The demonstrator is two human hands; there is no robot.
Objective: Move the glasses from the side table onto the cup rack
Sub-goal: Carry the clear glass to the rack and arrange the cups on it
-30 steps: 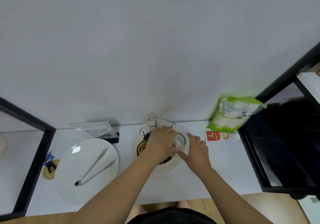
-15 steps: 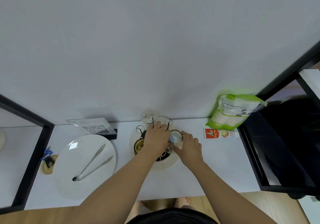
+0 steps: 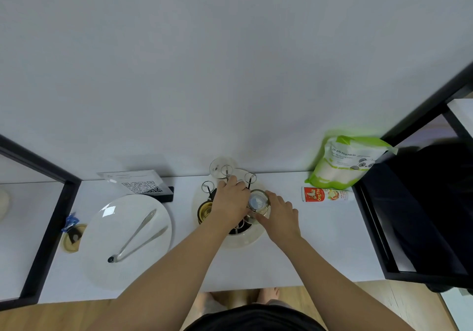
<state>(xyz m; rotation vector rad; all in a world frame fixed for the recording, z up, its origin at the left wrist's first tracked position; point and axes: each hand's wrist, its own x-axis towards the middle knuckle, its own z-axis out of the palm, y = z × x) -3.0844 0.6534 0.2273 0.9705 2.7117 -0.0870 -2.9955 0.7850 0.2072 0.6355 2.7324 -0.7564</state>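
Note:
A wire cup rack (image 3: 250,178) with looped prongs stands on a round cream base (image 3: 243,241) at the middle of the white table. A clear glass (image 3: 258,202) sits upturned on the rack's right side, and my right hand (image 3: 279,215) grips it from the right. My left hand (image 3: 230,202) lies over the rack's centre, fingers curled on the rack; what they hold is hidden. Another clear glass (image 3: 220,168) hangs on a far prong. A gold-rimmed glass (image 3: 204,210) sits at the rack's left.
A white plate (image 3: 102,249) with metal tongs (image 3: 135,236) lies at the left. A QR-code stand (image 3: 139,186) is behind it. A green bag (image 3: 350,162) and a red tube (image 3: 325,194) are at the right, by a black frame (image 3: 378,228).
My right hand moved from lying flat beside the rack to gripping the upturned glass on its right side. My left hand stayed over the rack's centre.

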